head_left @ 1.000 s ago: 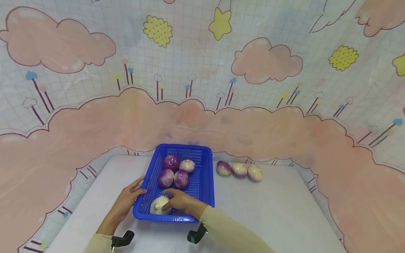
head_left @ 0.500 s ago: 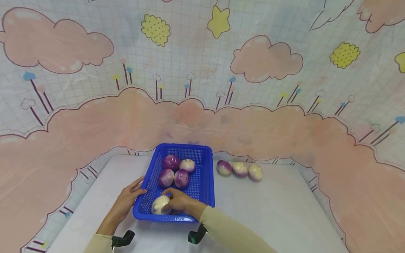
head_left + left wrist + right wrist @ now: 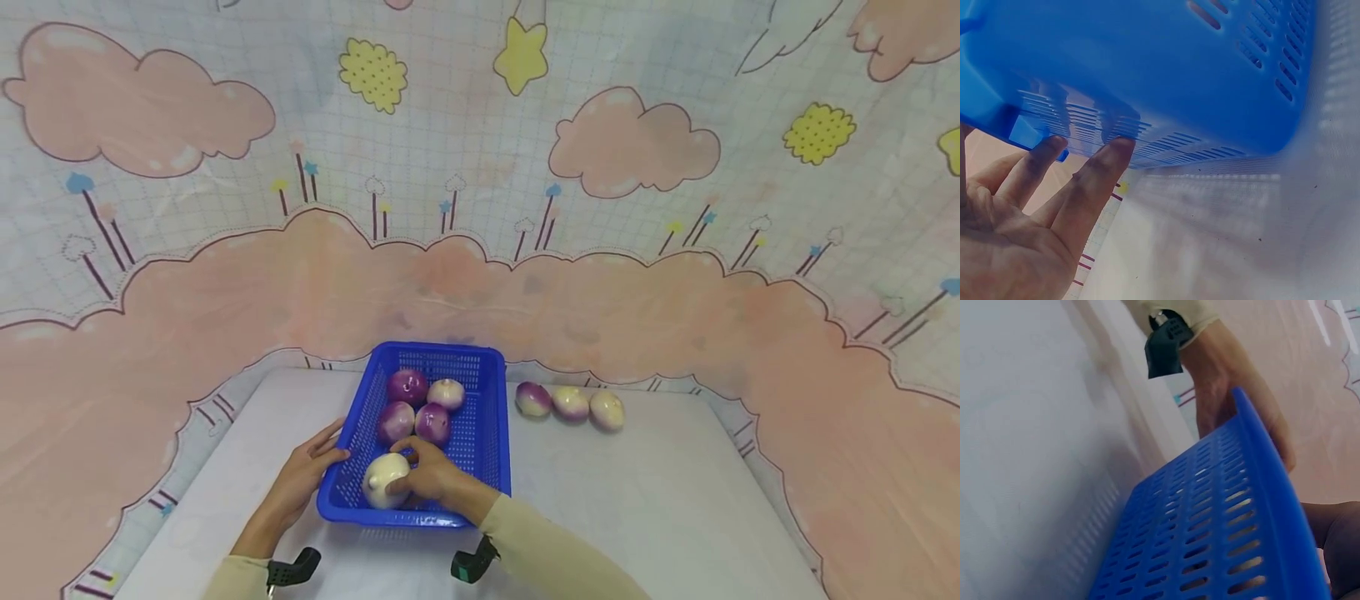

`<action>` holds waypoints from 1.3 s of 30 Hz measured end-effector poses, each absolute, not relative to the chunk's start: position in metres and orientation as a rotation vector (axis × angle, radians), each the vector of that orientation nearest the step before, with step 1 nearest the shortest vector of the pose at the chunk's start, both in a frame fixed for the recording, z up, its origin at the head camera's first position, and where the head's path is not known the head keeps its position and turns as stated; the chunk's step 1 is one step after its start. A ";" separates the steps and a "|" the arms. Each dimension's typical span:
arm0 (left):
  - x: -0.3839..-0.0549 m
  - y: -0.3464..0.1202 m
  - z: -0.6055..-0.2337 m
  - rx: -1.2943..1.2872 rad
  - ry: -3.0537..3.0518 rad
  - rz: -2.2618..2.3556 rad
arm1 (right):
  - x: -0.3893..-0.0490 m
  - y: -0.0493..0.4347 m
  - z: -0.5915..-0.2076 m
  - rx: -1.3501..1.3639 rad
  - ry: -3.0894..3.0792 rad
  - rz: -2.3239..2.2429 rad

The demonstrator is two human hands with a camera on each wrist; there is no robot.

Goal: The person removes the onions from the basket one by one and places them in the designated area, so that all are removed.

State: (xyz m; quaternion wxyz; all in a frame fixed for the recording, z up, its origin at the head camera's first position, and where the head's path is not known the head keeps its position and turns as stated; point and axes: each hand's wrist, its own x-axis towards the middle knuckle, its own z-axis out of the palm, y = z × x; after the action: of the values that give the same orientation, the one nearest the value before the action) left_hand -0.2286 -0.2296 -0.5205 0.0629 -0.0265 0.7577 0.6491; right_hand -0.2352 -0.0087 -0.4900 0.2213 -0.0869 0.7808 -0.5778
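My right hand [image 3: 438, 482] reaches into a blue plastic basket [image 3: 501, 417] and grips a pale onion [image 3: 384, 481], thumb and fingers curled round it near the front wall. Behind it, a deep purple onion [image 3: 407, 387], a whitish one [image 3: 446, 394] and two purple-and-white ones sit clustered in the basket. My left hand [image 3: 300, 471] rests at the basket's left side. In the left wrist view its fairly straight fingers [image 3: 1094, 187] touch the slotted outer wall. The right wrist view shows the basket wall from outside, with the onions mostly hidden behind it.
On the white table [image 3: 637, 500], right of the basket, three onions lie in a row: a purple one [image 3: 533, 400], a mixed one [image 3: 571, 403] and a paler one [image 3: 607, 411]. A cartoon-print cloth [image 3: 480, 292] hangs behind and around the table.
The pale onion in my right hand has shifted slightly up and to the right in the head view. My left hand and the basket have stayed nearly still.
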 end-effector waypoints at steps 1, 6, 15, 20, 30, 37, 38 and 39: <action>-0.228 -0.229 -0.520 -0.077 2.287 1.963 | -0.235 -0.007 -0.488 -0.236 2.152 -1.610; -0.228 -0.229 -0.520 -0.077 2.287 1.964 | -0.233 0.000 -0.482 -0.237 2.150 -1.639; -0.228 -0.229 -0.519 -0.083 2.276 1.972 | -0.228 0.011 -0.469 -0.286 2.101 -1.713; -0.227 -0.229 -0.519 -0.087 2.286 1.963 | -0.225 0.017 -0.462 -0.323 2.095 -1.735; -0.228 -0.230 -0.521 -0.085 2.292 1.959 | -0.218 0.032 -0.449 -0.405 2.044 -1.821; -0.227 -0.230 -0.522 -0.098 2.285 1.957 | -0.216 0.049 -0.437 -0.443 1.986 -1.901; -0.228 -0.230 -0.522 -0.096 2.282 1.960 | -0.216 0.051 -0.436 -0.444 1.977 -1.913; -0.227 -0.230 -0.521 -0.096 2.279 1.963 | -0.216 0.054 -0.435 -0.448 1.970 -1.919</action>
State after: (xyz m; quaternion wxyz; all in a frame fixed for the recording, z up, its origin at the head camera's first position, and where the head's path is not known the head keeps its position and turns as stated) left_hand -0.2275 -0.2300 -0.5213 0.0661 -0.0317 0.7557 0.6508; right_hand -0.2161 0.0538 -0.4350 0.1767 -0.1581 0.6959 -0.6779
